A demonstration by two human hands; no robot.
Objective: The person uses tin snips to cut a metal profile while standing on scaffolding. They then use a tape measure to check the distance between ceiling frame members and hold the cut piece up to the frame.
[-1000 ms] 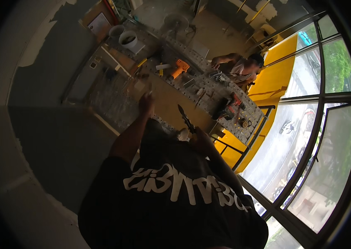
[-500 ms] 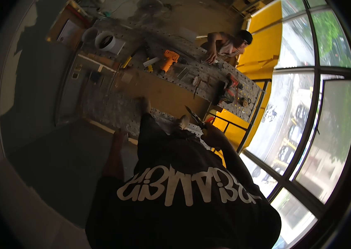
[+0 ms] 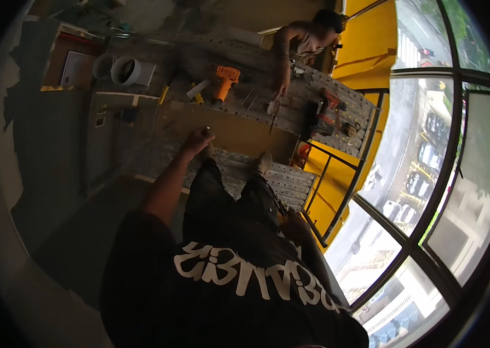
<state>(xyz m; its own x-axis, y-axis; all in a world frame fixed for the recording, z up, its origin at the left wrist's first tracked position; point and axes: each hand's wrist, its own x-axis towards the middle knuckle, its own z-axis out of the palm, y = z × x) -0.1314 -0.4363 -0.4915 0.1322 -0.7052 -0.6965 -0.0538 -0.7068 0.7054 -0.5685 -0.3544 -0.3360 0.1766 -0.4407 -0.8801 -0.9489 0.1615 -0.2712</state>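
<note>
My left hand is stretched forward over the platform, its fingers closed. A small pale tip shows above them; the thing itself is too small to make out. Down beside my right hip is my right hand, dark and partly hidden by my clothes. Its fingers seem wrapped round the pliers, of which only a dim outline shows. Beyond my left hand, an orange drill lies on the raised perforated platform. A red and black power tool lies farther right.
A co-worker reaches down to the raised platform among loose tools. White buckets stand at the left. My shoes are on a lower perforated step. A dark railing and large windows border the right.
My left hand has risen and moved forward from beside my left leg. My right hand has dropped back toward my hip with the pliers. The co-worker's arm now reaches lower.
</note>
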